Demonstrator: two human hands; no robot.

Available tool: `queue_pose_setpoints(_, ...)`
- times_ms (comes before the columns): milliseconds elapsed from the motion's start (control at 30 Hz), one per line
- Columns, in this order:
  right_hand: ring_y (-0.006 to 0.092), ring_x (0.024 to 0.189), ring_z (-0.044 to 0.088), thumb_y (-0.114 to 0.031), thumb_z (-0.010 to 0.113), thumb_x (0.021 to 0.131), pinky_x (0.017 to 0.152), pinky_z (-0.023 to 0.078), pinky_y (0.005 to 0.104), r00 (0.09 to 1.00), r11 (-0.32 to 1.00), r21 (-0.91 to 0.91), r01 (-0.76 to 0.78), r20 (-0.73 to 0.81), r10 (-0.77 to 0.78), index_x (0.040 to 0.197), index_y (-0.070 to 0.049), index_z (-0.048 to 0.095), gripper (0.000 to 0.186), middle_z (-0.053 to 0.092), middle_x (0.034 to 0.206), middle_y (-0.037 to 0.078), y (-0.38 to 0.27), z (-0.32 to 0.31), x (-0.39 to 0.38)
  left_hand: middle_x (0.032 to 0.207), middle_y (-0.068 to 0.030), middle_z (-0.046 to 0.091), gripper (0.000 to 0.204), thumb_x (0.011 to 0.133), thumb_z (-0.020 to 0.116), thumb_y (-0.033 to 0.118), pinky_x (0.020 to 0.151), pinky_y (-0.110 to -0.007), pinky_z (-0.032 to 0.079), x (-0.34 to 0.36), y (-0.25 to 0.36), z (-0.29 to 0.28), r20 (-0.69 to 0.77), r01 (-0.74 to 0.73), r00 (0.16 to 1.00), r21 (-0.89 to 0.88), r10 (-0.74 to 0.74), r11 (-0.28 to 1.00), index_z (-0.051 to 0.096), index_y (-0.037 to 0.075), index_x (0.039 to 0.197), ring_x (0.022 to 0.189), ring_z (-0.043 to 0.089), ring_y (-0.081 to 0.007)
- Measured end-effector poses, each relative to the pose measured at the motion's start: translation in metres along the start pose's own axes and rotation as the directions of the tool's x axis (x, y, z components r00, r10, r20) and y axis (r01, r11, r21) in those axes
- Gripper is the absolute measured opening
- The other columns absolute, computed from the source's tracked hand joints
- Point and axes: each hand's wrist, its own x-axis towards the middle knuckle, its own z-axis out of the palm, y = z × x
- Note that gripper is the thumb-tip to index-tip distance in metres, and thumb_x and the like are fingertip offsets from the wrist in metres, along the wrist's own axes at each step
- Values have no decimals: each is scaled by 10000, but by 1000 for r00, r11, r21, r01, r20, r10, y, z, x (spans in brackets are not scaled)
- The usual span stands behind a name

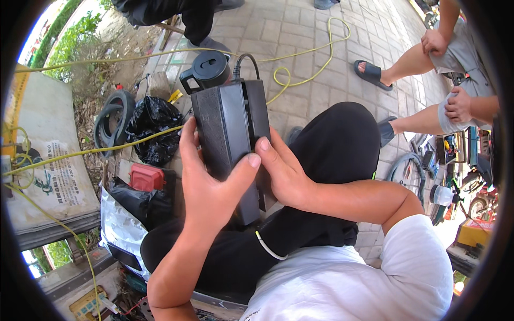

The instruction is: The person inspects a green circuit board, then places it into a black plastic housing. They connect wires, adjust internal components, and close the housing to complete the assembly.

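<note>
Both hands grip a long black plastic case [222, 134] held upright over my lap. A dark gap runs down its length between two shell parts, and a black cord loops out of its top end. My left hand [210, 190] wraps its left side, with the thumb pressed across the front near the gap. My right hand [286, 179] holds the right part, its thumb beside the gap and close to the left thumb. Just beyond the case's top is a black lidded mug [210, 68]. What lies inside the case is hidden.
A yellow cord [144, 138] crosses from the left, with more loops on the paving. Left of my knee are a black plastic bag [152, 125], black tire-like rings [113, 120] and a red box [146, 176]. Another person's sandalled foot [373, 73] is at the right.
</note>
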Motion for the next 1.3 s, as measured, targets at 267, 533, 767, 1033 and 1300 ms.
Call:
queue_pose_setpoints(267, 218, 1339, 405, -375, 358, 1070, 1119, 322, 363, 987, 968, -214, 132, 123, -107, 1536, 13, 129, 648, 391, 1458, 156, -6, -2, -14, 1332, -234, 450, 1208, 718, 849, 228, 978, -383, 475, -2, -2, -7, 160, 3, 987, -67, 8, 998, -17, -53, 1513, 1154, 562, -277)
queue_pose_setpoints(533, 196, 1233, 508, -725, 502, 886, 1041, 434, 350, 986, 994, 87, 71, 143, -83, 1462, 0, 254, 959, 464, 1370, 141, -18, 1, -1, 1401, -195, 393, 1275, 654, 870, 274, 1044, -397, 414, -9, -15, -15, 232, -249, 949, 127, 216, 960, -3, 14, 1545, 1266, 477, -282)
queue_pose_setpoints(767, 213, 1219, 529, -806, 493, 814, 1028, 447, 366, 987, 995, 51, 86, 131, -92, 1479, -14, 260, 1060, 487, 1363, 141, -30, 2, -4, 1430, -210, 360, 1298, 653, 889, 311, 1067, -401, 385, -16, -21, -4, 239, -291, 937, 123, 256, 949, -5, 6, 1544, 1296, 450, -289)
queue_pose_setpoints(1033, 211, 1226, 533, -732, 526, 865, 1054, 436, 364, 972, 985, 60, 160, 166, -168, 1498, -13, 218, 1007, 490, 1366, 149, -21, -2, -1, 1434, -208, 358, 1293, 652, 882, 272, 1053, -400, 401, -16, -22, -4, 241, -297, 934, 117, 263, 948, -17, 13, 1545, 1292, 454, -290)
queue_pose_setpoints(1300, 198, 1287, 478, -624, 530, 935, 1099, 374, 366, 973, 989, 105, 102, 195, -122, 1518, 4, 200, 918, 460, 1415, 147, -23, -6, -1, 1447, -221, 347, 1302, 612, 861, 136, 1073, -413, 393, -9, -13, -11, 262, -312, 934, 263, 244, 913, -38, 13, 1545, 1314, 435, -296)
